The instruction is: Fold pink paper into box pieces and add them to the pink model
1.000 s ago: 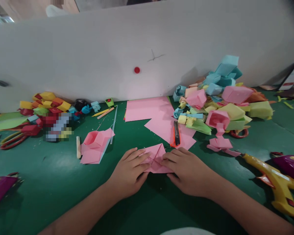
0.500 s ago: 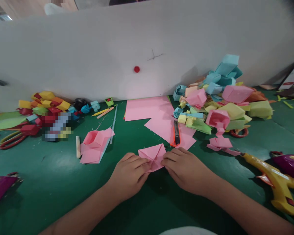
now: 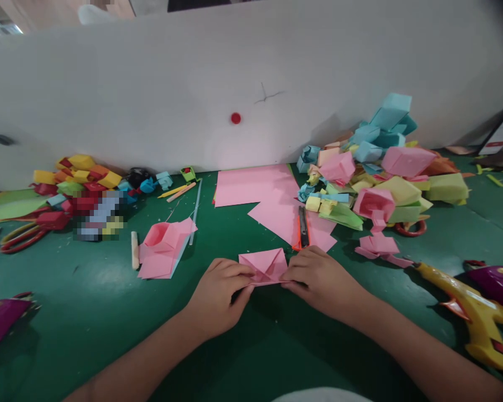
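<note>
A small folded pink paper [image 3: 265, 264] is raised slightly off the green mat [image 3: 96, 290] at the centre, its near edge tipped up. My left hand [image 3: 218, 296] pinches its left side with curled fingers. My right hand [image 3: 318, 279] pinches its right side the same way. Creases cross the top face of the paper. Just behind it lie flat pink sheets [image 3: 255, 187] with an orange utility knife [image 3: 302, 228] resting on them.
A folded pink box piece [image 3: 163, 248] and a wooden stick [image 3: 134, 249] lie left. Colourful paper piles sit back right [image 3: 381, 167] and back left [image 3: 79, 178]. Red scissors [image 3: 19, 237], a yellow glue gun [image 3: 469, 312] and purple tools [image 3: 497, 282] flank the area. A white wall panel [image 3: 151, 95] closes the back.
Both hands went from pressing the pink paper flat to pinching its sides and lifting its near edge; the paper shifted slightly away and looks narrower.
</note>
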Motion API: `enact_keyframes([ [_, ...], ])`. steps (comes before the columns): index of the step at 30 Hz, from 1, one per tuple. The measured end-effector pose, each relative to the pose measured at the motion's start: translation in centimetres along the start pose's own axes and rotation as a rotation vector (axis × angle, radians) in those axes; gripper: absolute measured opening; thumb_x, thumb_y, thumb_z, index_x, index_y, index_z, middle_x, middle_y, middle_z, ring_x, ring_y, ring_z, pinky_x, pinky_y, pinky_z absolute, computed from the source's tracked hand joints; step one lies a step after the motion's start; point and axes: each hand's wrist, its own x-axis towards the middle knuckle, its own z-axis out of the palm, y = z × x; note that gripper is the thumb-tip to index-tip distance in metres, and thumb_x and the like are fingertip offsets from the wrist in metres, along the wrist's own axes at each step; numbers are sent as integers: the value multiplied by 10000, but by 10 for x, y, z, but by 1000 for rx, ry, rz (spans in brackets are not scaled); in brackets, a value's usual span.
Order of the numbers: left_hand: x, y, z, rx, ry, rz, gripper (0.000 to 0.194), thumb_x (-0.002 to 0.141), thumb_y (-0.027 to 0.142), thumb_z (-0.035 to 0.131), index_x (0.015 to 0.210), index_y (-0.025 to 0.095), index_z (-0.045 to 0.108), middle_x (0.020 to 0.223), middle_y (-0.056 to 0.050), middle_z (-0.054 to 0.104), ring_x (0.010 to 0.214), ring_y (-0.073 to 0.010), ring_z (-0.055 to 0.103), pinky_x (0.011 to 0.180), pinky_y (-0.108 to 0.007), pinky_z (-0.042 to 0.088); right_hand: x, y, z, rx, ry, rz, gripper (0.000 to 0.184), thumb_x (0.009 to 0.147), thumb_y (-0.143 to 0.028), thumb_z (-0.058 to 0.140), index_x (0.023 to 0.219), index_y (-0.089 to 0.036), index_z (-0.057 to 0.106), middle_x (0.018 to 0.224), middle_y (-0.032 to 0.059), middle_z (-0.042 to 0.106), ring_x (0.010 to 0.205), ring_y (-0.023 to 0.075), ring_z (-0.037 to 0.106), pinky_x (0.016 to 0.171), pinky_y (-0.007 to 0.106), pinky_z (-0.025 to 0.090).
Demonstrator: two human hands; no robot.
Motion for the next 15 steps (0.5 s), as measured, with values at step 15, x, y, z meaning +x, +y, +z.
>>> enact_keyframes([
  [15, 0, 1, 0, 23, -9, 15, 233, 981, 189, 495, 1057, 218, 714, 1115, -12, 746, 1020, -196, 645, 909, -403, 419, -1, 2, 5, 138, 87, 56, 224, 925, -111, 589, 1102, -206, 687, 1047, 74, 691, 999, 220, 609, 916, 391, 479],
])
